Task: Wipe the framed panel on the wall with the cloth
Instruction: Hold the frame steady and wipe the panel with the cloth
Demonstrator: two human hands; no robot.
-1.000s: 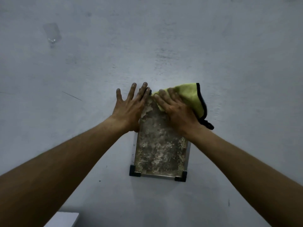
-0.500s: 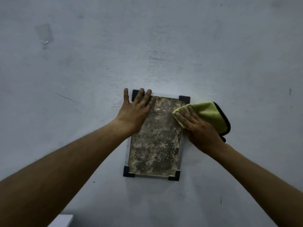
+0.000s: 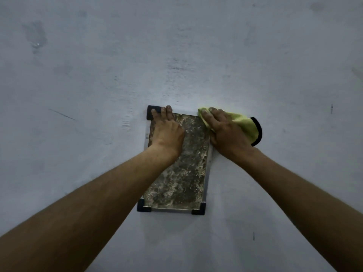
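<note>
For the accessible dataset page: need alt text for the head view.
Two bare hands work on a mottled, grimy framed panel on a grey wall. The left hand lies flat over its upper left corner; the right hand presses a yellow-green, black-edged cloth on the upper right corner.

Top-right corner of panel [image 3: 186,173] seemingly under cloth [image 3: 243,122].

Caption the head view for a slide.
Left hand rests flat on the framed panel on the wall; right hand presses a yellow cloth onto its top right corner.
</note>
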